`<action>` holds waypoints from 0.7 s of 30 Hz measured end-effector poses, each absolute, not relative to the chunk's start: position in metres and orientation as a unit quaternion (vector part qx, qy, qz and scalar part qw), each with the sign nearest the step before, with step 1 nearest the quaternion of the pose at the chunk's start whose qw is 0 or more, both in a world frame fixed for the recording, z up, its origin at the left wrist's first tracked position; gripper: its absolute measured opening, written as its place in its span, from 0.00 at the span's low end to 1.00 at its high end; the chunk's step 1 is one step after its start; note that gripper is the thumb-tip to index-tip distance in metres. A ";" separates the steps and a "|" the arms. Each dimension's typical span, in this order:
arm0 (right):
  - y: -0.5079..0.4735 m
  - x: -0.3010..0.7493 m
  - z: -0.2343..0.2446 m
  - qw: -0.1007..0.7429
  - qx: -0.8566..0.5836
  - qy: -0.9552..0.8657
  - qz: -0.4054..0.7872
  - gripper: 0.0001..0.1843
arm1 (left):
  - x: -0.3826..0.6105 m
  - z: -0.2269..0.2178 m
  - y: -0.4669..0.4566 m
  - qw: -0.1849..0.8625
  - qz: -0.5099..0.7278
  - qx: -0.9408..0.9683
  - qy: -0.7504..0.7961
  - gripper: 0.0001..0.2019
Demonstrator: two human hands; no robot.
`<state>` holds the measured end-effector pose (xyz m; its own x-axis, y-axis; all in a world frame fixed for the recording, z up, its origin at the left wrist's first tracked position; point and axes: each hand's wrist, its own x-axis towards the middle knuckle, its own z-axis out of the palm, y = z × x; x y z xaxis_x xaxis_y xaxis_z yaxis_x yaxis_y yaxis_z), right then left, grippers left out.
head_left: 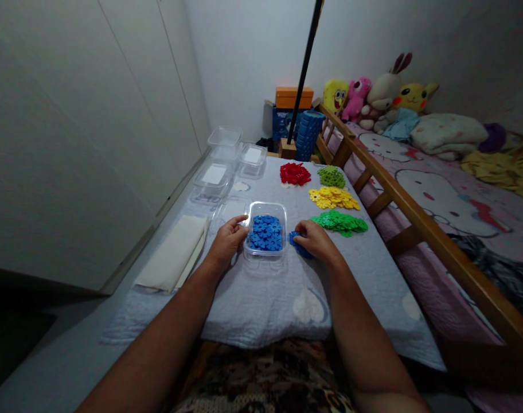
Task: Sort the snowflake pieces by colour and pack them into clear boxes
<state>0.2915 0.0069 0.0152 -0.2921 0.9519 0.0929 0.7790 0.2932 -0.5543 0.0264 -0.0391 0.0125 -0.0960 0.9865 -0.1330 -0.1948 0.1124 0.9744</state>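
A clear plastic container [266,209] stands in the middle of the table, holding a heap of blue flower-shaped plastic discs [265,234]. My left hand [227,241] grips its left wall, thumb and fingers at the rim. Just right of the container, my right hand [316,238] closes over a few more blue discs [294,237] on the cloth; the palm hides part of them. Beyond that hand lie piles of green discs [341,222], yellow discs [334,198], light green discs [331,176] and red discs [295,174].
Other clear containers [213,175] stand at the back left, near a clear lid [230,211]. A folded cream cloth [171,252] lies at the left. The bed's wooden rail [410,212] runs along the right side. A black pole [304,71] rises behind the table.
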 end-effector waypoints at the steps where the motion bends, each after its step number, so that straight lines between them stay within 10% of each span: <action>1: 0.007 0.291 0.015 0.221 -0.558 -0.770 0.215 0.05 | 0.026 0.013 -0.039 0.546 0.540 0.391 0.507 0.31; 16: 0.002 0.286 0.027 0.509 -0.535 -0.580 0.343 0.12 | 0.024 0.006 -0.036 0.551 0.539 0.392 0.502 0.31; 21: -0.011 0.264 0.037 0.489 -0.508 -0.635 0.316 0.09 | 0.025 0.005 -0.036 0.554 0.547 0.387 0.495 0.30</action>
